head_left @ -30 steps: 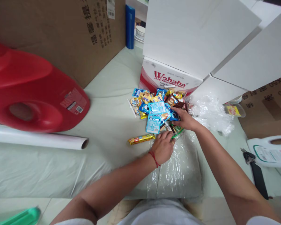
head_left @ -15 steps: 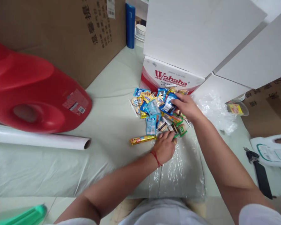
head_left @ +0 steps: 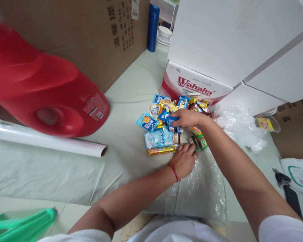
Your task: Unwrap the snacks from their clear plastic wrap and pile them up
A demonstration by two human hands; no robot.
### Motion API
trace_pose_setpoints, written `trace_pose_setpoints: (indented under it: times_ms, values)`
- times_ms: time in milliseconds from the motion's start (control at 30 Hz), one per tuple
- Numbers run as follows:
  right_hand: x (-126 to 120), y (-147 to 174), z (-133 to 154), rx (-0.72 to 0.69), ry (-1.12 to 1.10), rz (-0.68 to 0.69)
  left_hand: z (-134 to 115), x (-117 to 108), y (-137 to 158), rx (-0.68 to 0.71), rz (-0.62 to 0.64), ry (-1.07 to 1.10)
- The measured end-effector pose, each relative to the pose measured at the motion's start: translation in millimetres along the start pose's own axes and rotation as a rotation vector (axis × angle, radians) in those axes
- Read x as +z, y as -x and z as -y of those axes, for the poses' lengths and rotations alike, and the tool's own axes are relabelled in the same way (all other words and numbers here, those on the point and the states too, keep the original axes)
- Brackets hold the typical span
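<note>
A pile of small wrapped snacks (head_left: pixel 168 105) in blue, yellow, brown and green lies on the cloth-covered table. Over its middle, my right hand (head_left: pixel 189 118) pinches a dark blue snack packet (head_left: pixel 173 123). My left hand (head_left: pixel 183 160), a red cord at its wrist, is bent over a clear plastic bag (head_left: pixel 195 193) at the pile's near side; its fingertips are partly hidden among the wrappers. Just left of these fingers lie a yellow snack bar (head_left: pixel 160 151) and light blue packets (head_left: pixel 156 138). A blue packet with a biscuit picture (head_left: pixel 147 121) lies at the pile's left edge.
Behind the pile stands a red-and-white carton (head_left: pixel 197 82) under white boxes. To the left are a red jug (head_left: pixel 73 94), a white roll (head_left: pixel 53 141) and a brown carton (head_left: pixel 91 43). Crumpled clear plastic (head_left: pixel 242 124), black-handled scissors or pliers (head_left: pixel 290 196) and a white bottle (head_left: pixel 300 173) sit right.
My right hand has moved left across the pile with a blue packet. Light blue packets now lie flatter beside the yellow bar, and one has shifted left. My left hand stays near the bag.
</note>
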State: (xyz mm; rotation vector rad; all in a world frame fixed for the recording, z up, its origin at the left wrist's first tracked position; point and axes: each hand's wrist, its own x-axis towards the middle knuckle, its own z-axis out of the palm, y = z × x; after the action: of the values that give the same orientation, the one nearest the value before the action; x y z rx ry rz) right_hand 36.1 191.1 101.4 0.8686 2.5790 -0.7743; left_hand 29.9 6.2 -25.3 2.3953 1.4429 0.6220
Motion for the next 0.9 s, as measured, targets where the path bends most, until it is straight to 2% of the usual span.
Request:
trace_pose_setpoints:
  times_ms: [100, 200, 267, 400, 500, 567, 633, 767, 900]
  values:
    - [-13, 3, -10, -0.009, -0.046, -0.041, 0, 0, 0, 0.000, 0.001, 0.004]
    - [-23, -9, -8, -0.077, 0.092, 0.028, 1, 1, 0, -0.009, 0.005, 0.002]
    - [-19, -22, -2, -0.074, 0.210, -0.054, 1, 2, -1, -0.006, 0.013, 0.001]
    - [9, -33, 6, 0.037, 0.285, -0.352, 1, 1, -1, -0.001, 0.019, 0.011]
    - [34, -21, 9, 0.136, 0.245, -0.548, 2, 2, -1, 0.010, 0.018, 0.029]
    - [49, -9, 12, 0.242, 0.257, -0.632, 3, 6, -1, 0.006, 0.025, 0.063]
    - [62, 1, 18, 0.331, 0.288, -0.663, 4, 12, -3, -0.012, -0.003, 0.117]
    - [82, 9, 31, 0.416, 0.316, -0.683, 5, 24, -9, -0.075, -0.084, 0.224]
    - [96, 9, 37, 0.390, 0.324, -0.690, 7, 33, -9, -0.153, 0.001, 0.282]
